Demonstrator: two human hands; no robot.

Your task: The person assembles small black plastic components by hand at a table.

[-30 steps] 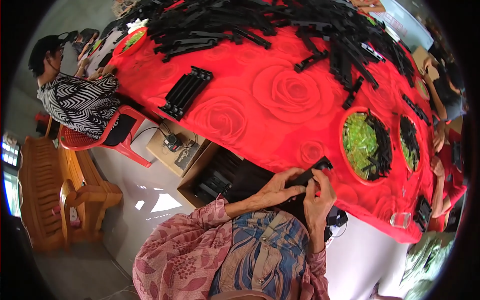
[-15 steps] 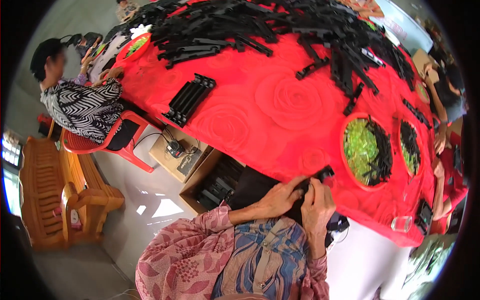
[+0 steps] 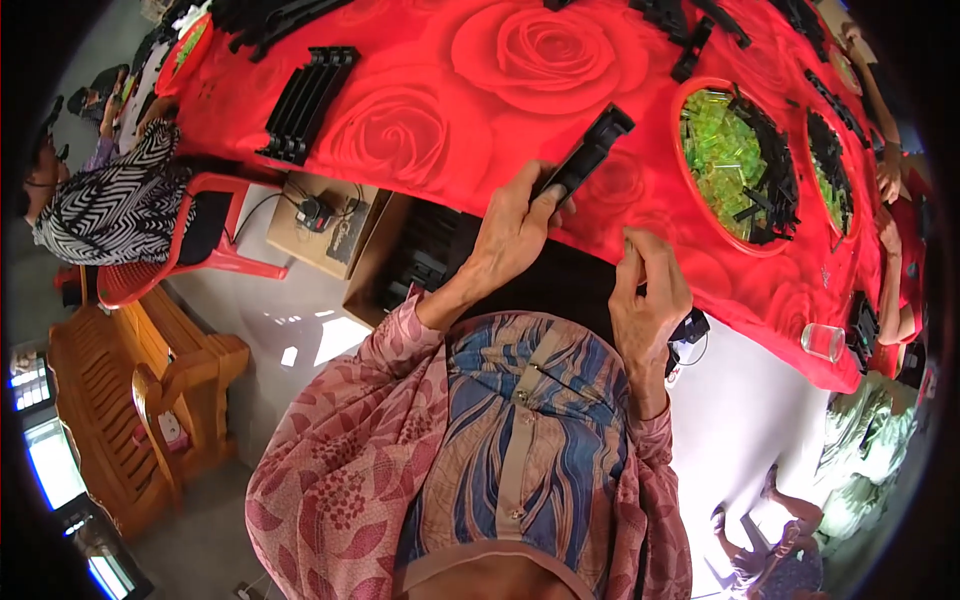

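My left hand (image 3: 515, 225) grips one end of a long black plastic part (image 3: 592, 148), which tilts up and away over the red tablecloth. Apart from it, to the right, my right hand (image 3: 650, 290) is raised near the table's edge with its fingers bent and thumb and fingertips drawn together. Whether a small piece sits between those fingertips is too hard to make out. Further right stands an orange bowl (image 3: 682, 165) of small yellow-green clear pieces and thin black strips. A row of several matching black parts (image 3: 310, 105) lies side by side at the left.
A second orange bowl (image 3: 852, 225) and a clear glass (image 3: 822, 342) are on the right of the red tablecloth (image 3: 390, 140). Below the table edge stand cardboard boxes (image 3: 365, 250), one holding black parts. A co-worker sits on a red chair (image 3: 235, 262) at left; a wooden bench (image 3: 110, 400) is behind.
My hands have come apart: the left has carried the black part up and away, while the right has let go of it and drawn back. The view has shifted downward.
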